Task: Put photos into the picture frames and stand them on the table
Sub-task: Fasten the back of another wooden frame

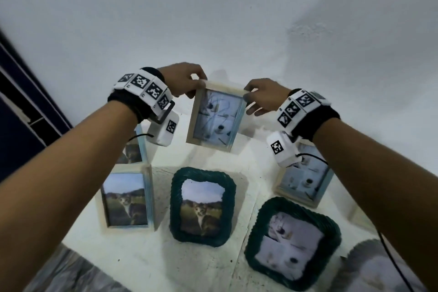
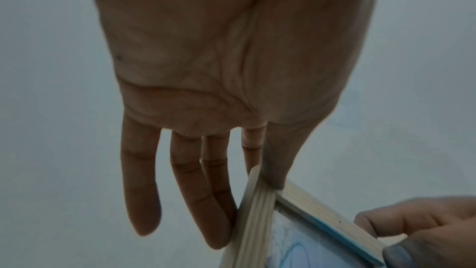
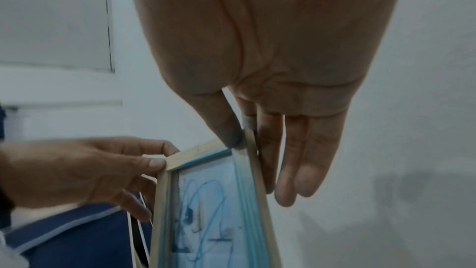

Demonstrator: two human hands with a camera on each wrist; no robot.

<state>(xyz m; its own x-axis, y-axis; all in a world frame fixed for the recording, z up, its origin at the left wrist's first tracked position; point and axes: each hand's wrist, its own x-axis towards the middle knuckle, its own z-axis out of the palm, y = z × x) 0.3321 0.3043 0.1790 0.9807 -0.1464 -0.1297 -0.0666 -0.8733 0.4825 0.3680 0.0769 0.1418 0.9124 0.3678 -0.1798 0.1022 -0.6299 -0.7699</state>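
A light wooden picture frame point(image 1: 215, 118) with a pale blue photo of cups in it is tilted at the back of the table, close to the wall. My left hand point(image 1: 189, 83) pinches its top left corner between thumb and fingers. My right hand point(image 1: 258, 99) pinches the top right corner. In the left wrist view, my left hand point(image 2: 257, 176) has its thumb on the frame point(image 2: 260, 221) front and its fingers behind. The right wrist view shows my right hand point(image 3: 253, 156) gripping the frame point(image 3: 206, 211) the same way. Whether the frame's lower edge touches the table is unclear.
Several framed photos stand on the white table point(image 1: 166, 263): a wooden frame with a cat photo point(image 1: 128, 199), a green frame with a cat photo point(image 1: 202, 206), a green frame with a cups photo point(image 1: 291, 244), and a wooden frame at right point(image 1: 305, 178). Another frame point(image 1: 132, 149) stands under my left wrist.
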